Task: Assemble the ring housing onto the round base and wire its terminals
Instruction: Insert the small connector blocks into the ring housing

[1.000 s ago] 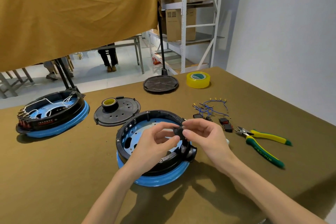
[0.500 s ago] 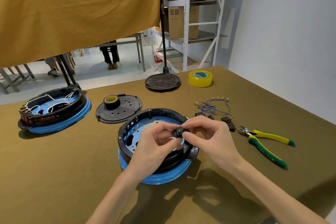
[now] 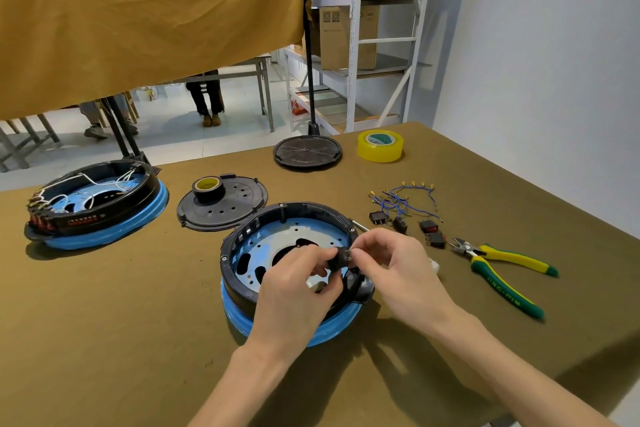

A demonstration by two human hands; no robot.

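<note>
Our left hand and right hand both pinch a small black switch between fingertips, just above the ring housing seated on the blue base. We judge fitting is underway; next, seat the switch into the wall just below our fingers.

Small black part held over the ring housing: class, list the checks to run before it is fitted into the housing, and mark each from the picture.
1. Black part pinched by both the left hand and right hand: ok.
2. Ring housing seated on the blue base: ok.
3. Part turned the right way for its slot: cannot tell.
4. Blue wires within reach on the table: ok.
5. Spare switches laid out beside the pliers: ok.
</note>
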